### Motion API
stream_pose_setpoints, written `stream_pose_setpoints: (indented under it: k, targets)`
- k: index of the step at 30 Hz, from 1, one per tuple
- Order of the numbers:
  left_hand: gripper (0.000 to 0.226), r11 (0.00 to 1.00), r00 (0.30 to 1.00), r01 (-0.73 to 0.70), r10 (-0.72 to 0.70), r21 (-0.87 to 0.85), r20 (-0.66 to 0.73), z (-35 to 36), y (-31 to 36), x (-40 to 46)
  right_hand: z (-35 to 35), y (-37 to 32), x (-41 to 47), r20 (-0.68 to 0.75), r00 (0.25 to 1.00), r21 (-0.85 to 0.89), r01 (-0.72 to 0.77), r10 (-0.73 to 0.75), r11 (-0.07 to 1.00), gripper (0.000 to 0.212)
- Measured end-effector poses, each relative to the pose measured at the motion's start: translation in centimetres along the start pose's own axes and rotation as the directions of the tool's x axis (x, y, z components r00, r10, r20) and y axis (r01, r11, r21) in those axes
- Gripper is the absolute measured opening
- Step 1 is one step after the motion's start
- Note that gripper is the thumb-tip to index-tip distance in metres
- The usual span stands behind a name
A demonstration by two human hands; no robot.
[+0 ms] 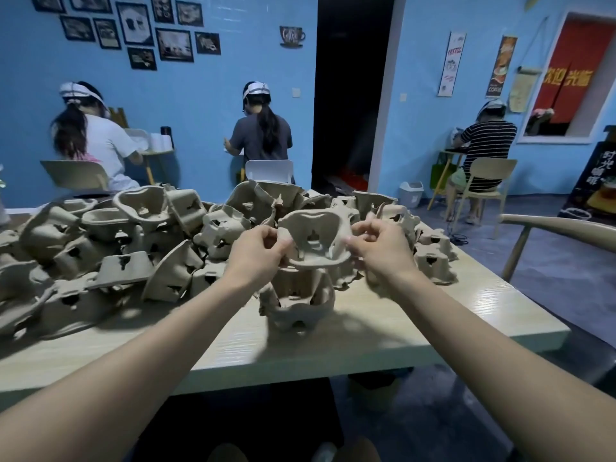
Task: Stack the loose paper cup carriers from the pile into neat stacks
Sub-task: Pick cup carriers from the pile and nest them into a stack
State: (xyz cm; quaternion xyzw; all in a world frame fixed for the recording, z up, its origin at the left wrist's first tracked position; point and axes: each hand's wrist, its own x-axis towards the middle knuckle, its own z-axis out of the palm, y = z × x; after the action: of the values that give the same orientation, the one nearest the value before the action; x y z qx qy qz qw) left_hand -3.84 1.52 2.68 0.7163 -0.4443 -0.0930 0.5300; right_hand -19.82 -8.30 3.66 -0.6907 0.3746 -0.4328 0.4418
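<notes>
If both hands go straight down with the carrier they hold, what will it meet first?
Probably the small stack on the table, right below the held carrier that the left hand and right hand grip; depth is unclear.

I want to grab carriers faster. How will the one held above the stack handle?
Probably light: the carrier hangs from fingertip pinches of the left hand and right hand. Likely stiff, since it keeps its moulded shape. Torn rims nearby suggest fragility.

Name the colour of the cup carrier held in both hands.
Plain greyish-brown pulp cardboard cup carrier, no print; seen in the head view.
</notes>
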Motion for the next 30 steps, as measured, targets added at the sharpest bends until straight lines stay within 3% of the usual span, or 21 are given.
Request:
stream_pose_setpoints:
  k: [4,10,22,26,30]
  targets:
    - [0.017,0.998,0.999,0.053,-0.053,-0.016,0.0,-1.4,-0.7,-0.6,0.8,-0.2,-1.1,0.123,0.989,0.074,-0.095,0.085,0.993,0.008]
    - [0.018,0.99,0.99,0.137,-0.137,0.029,0.025,-2.1,-2.5,-1.5,1.8,0.8,-1.8,0.187,0.978,-0.097,-0.074,0.091,0.993,0.007]
    - [0.016,0.955,0.996,0.076,-0.086,0.286,0.024,-1.2,-3.2,-2.7,2.7,3.3,-2.2,0.16,0.986,-0.537,0.135,-0.057,0.833,0.018]
    - [0.022,0.92,0.998,0.03,-0.049,0.39,0.037,-0.7,-3.4,-2.5,2.5,3.9,-2.4,0.191,0.98,-0.563,0.161,-0.061,0.81,0.022]
    - [0.031,0.876,0.998,-0.068,0.055,0.478,0.042,0.4,-2.0,-2.0,0.7,4.1,-2.0,0.137,0.988,-0.541,0.135,-0.072,0.83,0.02]
